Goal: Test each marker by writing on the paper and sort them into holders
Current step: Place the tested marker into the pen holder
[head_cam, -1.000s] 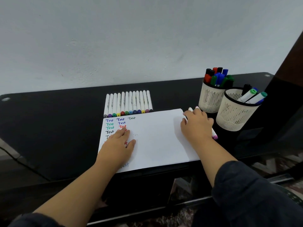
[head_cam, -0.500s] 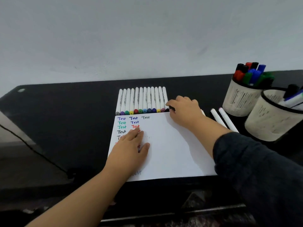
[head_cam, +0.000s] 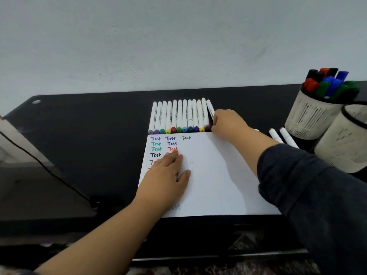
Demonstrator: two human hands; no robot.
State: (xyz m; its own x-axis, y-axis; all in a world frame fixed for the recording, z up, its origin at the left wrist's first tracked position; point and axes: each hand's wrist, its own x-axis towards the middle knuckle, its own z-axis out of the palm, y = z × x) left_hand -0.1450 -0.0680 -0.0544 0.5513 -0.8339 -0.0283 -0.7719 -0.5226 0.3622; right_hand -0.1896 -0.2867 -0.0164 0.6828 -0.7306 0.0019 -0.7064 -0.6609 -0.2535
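Right hand point(head_cam: 228, 123) curled round the lower end of a marker point(head_cam: 210, 110), the rightmost of the row point(head_cam: 178, 118) near the tabletop's point(head_cam: 89, 132) far edge; white barrel tilted away from its neighbours, seemingly being lifted out. Left hand point(head_cam: 168, 175) flat, fingers straight, pressing on the paper point(head_cam: 218, 175) at the near edge, over some of the "Test" words.

To do this pick well: pull along the barrel's own line, away from the row, so the neighbours stay aligned. Keep the paper pinned. Uncap only once clear of the row, then write in a blank patch right of the existing words.

Two more white markers point(head_cam: 282, 135) lying on the tabletop toward the right edge, just beside two holders point(head_cam: 309, 118), both already with markers inside.
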